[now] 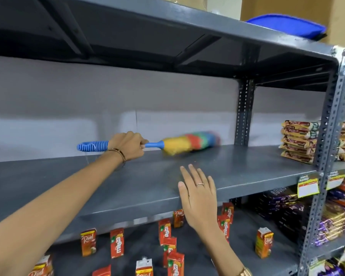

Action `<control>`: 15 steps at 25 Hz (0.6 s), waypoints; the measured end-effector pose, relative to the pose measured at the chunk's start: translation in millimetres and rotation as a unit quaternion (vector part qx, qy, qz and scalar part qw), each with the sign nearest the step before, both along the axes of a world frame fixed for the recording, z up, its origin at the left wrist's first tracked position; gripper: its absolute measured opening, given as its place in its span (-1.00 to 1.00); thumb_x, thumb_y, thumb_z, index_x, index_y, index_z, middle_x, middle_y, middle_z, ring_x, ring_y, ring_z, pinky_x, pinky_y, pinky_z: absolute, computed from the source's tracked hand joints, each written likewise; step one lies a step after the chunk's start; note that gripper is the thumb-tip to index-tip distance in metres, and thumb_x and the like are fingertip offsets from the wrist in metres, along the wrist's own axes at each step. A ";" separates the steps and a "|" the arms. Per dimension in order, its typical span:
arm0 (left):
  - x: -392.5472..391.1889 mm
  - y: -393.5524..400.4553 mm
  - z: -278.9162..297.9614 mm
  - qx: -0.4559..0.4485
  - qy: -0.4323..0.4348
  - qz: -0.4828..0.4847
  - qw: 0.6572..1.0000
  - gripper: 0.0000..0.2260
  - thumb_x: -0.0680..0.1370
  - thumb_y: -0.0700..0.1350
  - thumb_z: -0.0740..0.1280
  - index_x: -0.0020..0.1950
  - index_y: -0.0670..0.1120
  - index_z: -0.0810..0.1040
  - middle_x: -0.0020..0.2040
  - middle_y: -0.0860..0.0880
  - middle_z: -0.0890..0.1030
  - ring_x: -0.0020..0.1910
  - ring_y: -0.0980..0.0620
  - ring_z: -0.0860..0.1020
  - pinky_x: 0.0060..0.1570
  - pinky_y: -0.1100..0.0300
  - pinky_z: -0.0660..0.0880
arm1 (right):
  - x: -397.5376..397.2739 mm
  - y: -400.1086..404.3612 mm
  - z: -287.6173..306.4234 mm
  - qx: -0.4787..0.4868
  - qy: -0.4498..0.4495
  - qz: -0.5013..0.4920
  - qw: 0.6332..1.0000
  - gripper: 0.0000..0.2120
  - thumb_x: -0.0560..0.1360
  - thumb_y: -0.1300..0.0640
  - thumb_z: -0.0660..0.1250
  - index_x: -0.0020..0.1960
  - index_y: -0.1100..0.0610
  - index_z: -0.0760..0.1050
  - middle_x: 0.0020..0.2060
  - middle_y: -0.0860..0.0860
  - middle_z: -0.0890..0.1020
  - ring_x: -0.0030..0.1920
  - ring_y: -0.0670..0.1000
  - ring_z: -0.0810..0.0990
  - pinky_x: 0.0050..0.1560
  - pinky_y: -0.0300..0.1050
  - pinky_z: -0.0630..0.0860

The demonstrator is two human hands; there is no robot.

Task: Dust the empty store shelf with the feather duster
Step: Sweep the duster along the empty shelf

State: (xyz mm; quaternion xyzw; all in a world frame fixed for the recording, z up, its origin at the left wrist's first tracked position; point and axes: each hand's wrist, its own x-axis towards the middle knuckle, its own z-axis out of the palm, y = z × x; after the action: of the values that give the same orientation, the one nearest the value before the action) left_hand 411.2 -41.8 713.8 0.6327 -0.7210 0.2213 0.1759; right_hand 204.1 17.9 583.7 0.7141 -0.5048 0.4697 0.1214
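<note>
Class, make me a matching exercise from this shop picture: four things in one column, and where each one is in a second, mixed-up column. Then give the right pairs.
Things
1. feather duster
2. juice cartons
3. blue lid
4. biscuit packets

Places
A. on top of the highest shelf
B. stacked at the right end of the grey shelf
C. standing on the shelf below
D. held in the left hand, its head on the grey shelf

Pairs: 1-D, 2-C, 3-A, 4-B

The right hand holds nothing; it lies flat on the shelf's front edge.
</note>
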 end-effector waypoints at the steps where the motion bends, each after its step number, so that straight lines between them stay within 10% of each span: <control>1: 10.6 4.4 -0.9 0.008 0.020 -0.013 1.000 -0.66 0.50 -0.14 0.22 0.20 0.18 0.55 0.09 -0.10 0.65 -0.01 -0.17 0.58 -0.15 0.15 0.46 | 0.5 -0.3 -1.3 -0.005 -0.001 -0.006 1.000 -0.58 0.55 -0.01 0.02 0.37 0.04 0.30 0.39 0.07 0.35 0.41 0.12 0.25 0.39 0.11 0.09; 5: 54.5 37.1 -17.3 0.101 0.006 -0.011 0.995 -0.65 0.50 -0.16 0.25 0.22 0.16 0.54 0.09 -0.03 0.67 -0.01 -0.12 0.59 -0.14 0.19 0.43 | 4.1 0.6 -3.0 -0.035 -0.001 -0.034 0.999 -0.56 0.55 -0.02 0.02 0.43 -0.01 0.18 0.45 0.11 0.17 0.45 0.16 0.07 0.39 0.16 0.01; 10: 77.2 61.7 -2.2 -0.029 0.030 0.059 0.997 -0.71 0.51 -0.11 0.24 0.17 0.15 0.57 0.06 -0.10 0.66 -0.03 -0.18 0.59 -0.14 0.15 0.44 | 9.2 4.4 -1.1 -0.036 -0.009 -0.042 0.998 -0.55 0.56 -0.05 -0.02 0.43 -0.02 0.13 0.44 0.10 0.03 0.44 0.18 0.01 0.37 0.25 -0.01; 15: 139.1 106.2 -9.6 0.095 0.021 0.090 0.991 -0.72 0.55 -0.11 0.25 0.21 0.13 0.55 0.11 -0.02 0.65 -0.02 -0.07 0.56 -0.12 0.21 0.41 | 41.8 15.9 6.1 -0.051 0.015 0.031 0.998 -0.52 0.55 -0.14 -0.08 0.44 -0.04 0.08 0.46 0.12 0.06 0.45 0.17 -0.03 0.38 0.24 -0.06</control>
State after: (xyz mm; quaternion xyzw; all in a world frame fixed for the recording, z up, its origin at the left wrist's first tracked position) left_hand 550.3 64.4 704.2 0.7137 -0.6747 0.1532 0.1090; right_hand 245.9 33.8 589.8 0.7295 -0.4556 0.4874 0.1509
